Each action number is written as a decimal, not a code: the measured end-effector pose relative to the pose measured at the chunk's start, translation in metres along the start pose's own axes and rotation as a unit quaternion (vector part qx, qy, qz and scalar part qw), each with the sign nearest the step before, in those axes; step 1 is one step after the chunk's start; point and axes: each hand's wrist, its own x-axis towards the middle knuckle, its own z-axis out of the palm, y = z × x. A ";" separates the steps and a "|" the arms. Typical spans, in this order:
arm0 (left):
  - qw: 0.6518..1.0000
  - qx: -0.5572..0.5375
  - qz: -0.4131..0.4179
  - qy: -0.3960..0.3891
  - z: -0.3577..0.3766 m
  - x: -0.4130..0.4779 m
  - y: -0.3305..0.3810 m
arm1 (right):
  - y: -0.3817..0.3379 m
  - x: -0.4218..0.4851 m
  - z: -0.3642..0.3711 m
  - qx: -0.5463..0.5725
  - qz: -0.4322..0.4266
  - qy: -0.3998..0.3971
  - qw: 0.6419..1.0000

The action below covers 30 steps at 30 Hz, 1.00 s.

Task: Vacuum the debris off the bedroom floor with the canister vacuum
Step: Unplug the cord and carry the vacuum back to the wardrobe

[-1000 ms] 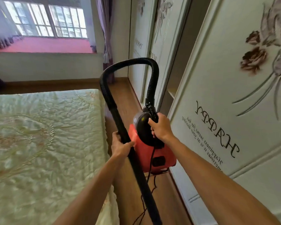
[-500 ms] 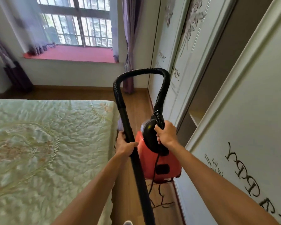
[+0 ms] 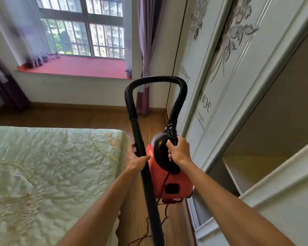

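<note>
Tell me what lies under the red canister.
Below the red canister, wooden floor and a loose black cord show; the patch directly beneath is covered by its body.

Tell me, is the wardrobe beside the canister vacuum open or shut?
Open. A gap between the wardrobe door panels shows its shadowed interior and a shelf.

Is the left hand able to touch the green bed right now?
Probably yes. The left hand grips the black vacuum tube right beside the bed, with nothing between them. It would just have to let go of the tube first.
</note>
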 end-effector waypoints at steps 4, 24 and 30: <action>1.000 0.007 0.016 0.017 0.024 0.073 0.027 | 0.002 0.083 0.013 0.006 -0.006 -0.010 1.000; 0.999 0.016 -0.035 0.020 0.123 0.448 0.101 | 0.021 0.483 0.093 -0.013 0.035 -0.022 0.999; 0.999 0.023 -0.035 -0.005 0.142 0.566 0.134 | 0.012 0.595 0.117 -0.025 0.038 0.013 0.999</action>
